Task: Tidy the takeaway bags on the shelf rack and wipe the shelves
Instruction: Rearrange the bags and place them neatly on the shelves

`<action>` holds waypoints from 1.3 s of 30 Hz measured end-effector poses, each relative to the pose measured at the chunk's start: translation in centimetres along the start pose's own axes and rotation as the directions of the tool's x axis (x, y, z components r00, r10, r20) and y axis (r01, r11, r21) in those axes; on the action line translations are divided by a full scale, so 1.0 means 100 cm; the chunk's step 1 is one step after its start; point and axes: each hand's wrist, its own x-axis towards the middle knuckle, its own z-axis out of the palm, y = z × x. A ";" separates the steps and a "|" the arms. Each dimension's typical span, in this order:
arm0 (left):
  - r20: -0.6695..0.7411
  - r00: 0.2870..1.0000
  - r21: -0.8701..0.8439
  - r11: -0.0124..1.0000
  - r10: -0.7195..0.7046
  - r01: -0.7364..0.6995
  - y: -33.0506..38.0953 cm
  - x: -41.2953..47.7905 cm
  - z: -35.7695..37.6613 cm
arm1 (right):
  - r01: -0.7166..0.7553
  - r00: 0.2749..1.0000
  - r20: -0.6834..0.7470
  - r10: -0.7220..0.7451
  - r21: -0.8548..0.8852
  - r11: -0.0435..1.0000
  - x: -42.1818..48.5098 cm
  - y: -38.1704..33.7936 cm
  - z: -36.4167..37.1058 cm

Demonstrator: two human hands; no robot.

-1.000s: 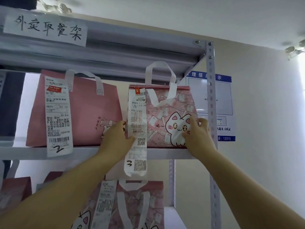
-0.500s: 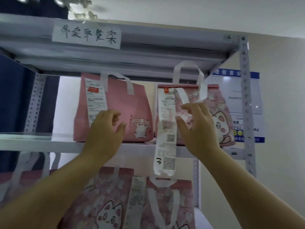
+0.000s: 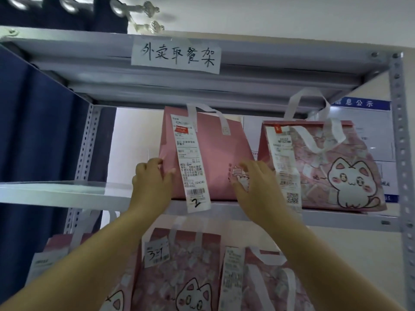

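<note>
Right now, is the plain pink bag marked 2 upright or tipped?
Upright: the plain pink bag stands on its base on the shelf, handles up.

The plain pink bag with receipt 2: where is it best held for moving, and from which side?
Probably the plain pink bag by its lower side edges, left hand and right hand coming from the front: the base is widest, the handles are limp, the receipt hangs loose.

My left hand [image 3: 152, 182] grips the left edge of the plain pink bag [image 3: 213, 153], thumb on its front. My right hand [image 3: 253, 185] has its fingers resting on the bag's lower right front. The receipt marked 2 [image 3: 190, 162] hangs past the shelf [image 3: 67, 194] lip. A cat-print bag [image 3: 332, 171] stands just beside it, to the right. More cat-print bags [image 3: 186, 277] sit on the level below.
</note>
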 end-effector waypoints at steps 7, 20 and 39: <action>0.027 1.000 -0.007 1.000 -0.007 0.007 -0.027 0.020 -0.012 | -0.325 0.938 0.100 0.331 -0.070 0.943 0.011 0.001 0.015; 0.101 0.993 -0.016 0.998 0.061 -0.060 -0.046 0.036 -0.017 | -0.462 0.875 0.130 0.466 -0.061 0.885 0.011 -0.013 0.027; 0.002 0.959 -0.152 0.948 0.282 -0.279 -0.047 -0.009 -0.057 | -0.302 0.939 -0.151 0.308 0.057 0.951 -0.026 -0.060 -0.006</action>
